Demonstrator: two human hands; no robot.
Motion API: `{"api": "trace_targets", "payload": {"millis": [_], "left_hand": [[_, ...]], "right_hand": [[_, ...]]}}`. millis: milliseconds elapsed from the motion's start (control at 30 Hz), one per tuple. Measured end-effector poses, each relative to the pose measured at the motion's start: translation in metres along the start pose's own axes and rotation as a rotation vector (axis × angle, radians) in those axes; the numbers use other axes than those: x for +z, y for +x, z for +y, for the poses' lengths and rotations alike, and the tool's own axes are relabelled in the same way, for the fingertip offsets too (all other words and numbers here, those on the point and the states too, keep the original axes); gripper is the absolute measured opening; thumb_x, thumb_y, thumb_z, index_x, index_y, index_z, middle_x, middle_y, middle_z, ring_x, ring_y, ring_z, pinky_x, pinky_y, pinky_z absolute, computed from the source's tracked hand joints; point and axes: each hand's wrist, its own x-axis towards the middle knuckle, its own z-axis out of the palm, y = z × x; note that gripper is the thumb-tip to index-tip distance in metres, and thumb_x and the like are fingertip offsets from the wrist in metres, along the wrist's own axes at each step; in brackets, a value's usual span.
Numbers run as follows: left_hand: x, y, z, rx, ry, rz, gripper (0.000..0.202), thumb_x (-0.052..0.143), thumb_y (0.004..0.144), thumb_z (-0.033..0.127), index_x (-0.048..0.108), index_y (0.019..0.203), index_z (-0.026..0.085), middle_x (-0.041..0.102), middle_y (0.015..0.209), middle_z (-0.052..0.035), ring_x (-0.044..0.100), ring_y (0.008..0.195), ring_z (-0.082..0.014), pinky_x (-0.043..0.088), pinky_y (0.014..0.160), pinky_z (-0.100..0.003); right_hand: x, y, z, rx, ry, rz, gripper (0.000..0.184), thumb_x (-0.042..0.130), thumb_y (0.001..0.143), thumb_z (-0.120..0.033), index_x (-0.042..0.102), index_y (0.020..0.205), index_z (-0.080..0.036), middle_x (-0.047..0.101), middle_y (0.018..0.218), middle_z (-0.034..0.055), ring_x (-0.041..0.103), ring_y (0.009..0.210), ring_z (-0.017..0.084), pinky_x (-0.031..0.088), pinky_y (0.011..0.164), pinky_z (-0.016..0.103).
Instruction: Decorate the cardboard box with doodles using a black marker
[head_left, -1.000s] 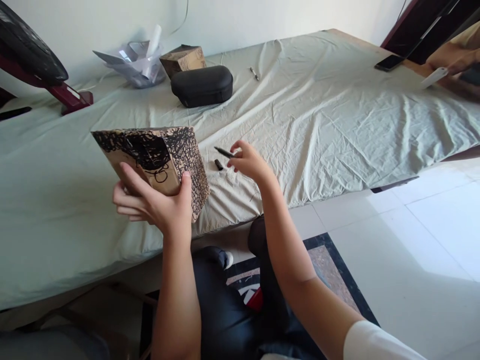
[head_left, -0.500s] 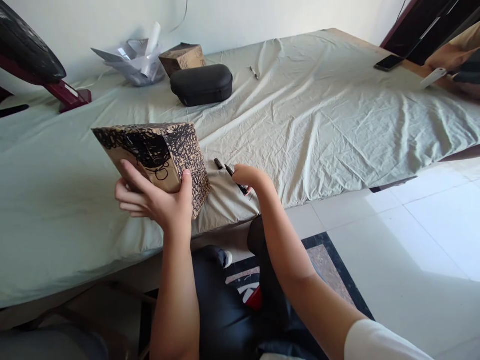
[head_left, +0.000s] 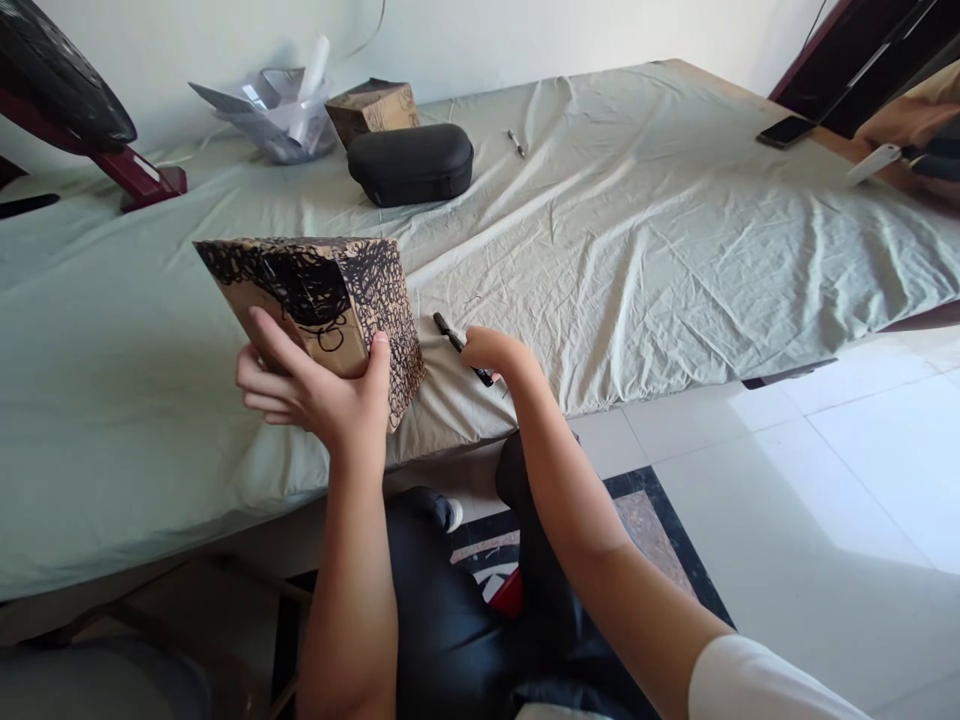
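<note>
My left hand [head_left: 326, 395] grips a cardboard box [head_left: 375, 285] with its thumb on one side and fingers on another. Black looping scribbles cover much of the box, while a patch of bare brown cardboard shows near my fingers. My right hand [head_left: 496, 350] is closed around a black marker [head_left: 482, 377], low over the cloth to the right of the box. The marker's tip end lines up with its black cap [head_left: 441, 323] and appears to be in it. My right fingertips are partly hidden behind the hand.
Behind the box, a black zip case [head_left: 411, 165], a second scribbled box [head_left: 382, 108] and a clear plastic basket [head_left: 289, 135] stand on the cloth-covered surface [head_left: 675, 250]. A pen [head_left: 515, 143] lies farther back. At right are a phone [head_left: 785, 131] and another person's arm [head_left: 907, 125].
The marker's tip has met the cap, which was lying apart from it on the cloth. My left hand still holds the box, and the view has shifted slightly.
</note>
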Motion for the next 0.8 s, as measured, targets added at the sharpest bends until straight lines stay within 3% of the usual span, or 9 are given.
{"api": "trace_targets", "payload": {"millis": [233, 433, 800], "left_hand": [[0.0, 0.0, 0.0, 0.006, 0.006, -0.003, 0.124, 0.09, 0.078, 0.064, 0.037, 0.182, 0.018, 0.04, 0.173, -0.0278, 0.041, 0.159, -0.06, 0.034, 0.131, -0.078], [0.001, 0.0, -0.001, 0.018, 0.017, 0.007, 0.123, 0.088, 0.079, 0.066, 0.037, 0.182, 0.021, 0.043, 0.173, -0.0256, 0.042, 0.159, -0.0595, 0.036, 0.131, -0.077], [0.0, 0.001, -0.001, 0.012, 0.002, -0.009, 0.124, 0.089, 0.078, 0.064, 0.037, 0.181, 0.019, 0.04, 0.173, -0.0274, 0.04, 0.158, -0.0598, 0.034, 0.131, -0.077]], "right_hand": [[0.006, 0.012, 0.001, -0.016, -0.087, -0.007, 0.038, 0.056, 0.099, -0.009, 0.075, 0.132, -0.011, 0.082, 0.136, 0.0247, 0.08, 0.118, 0.033, 0.053, 0.079, 0.033], [0.011, 0.017, 0.0, -0.019, -0.106, 0.045, 0.037, 0.053, 0.101, -0.009, 0.074, 0.132, -0.012, 0.082, 0.131, 0.0227, 0.078, 0.113, 0.031, 0.051, 0.079, 0.033], [0.018, 0.024, -0.003, -0.013, -0.104, 0.167, 0.041, 0.05, 0.107, -0.012, 0.067, 0.144, -0.011, 0.076, 0.15, 0.0222, 0.073, 0.134, 0.034, 0.055, 0.098, 0.037]]}}
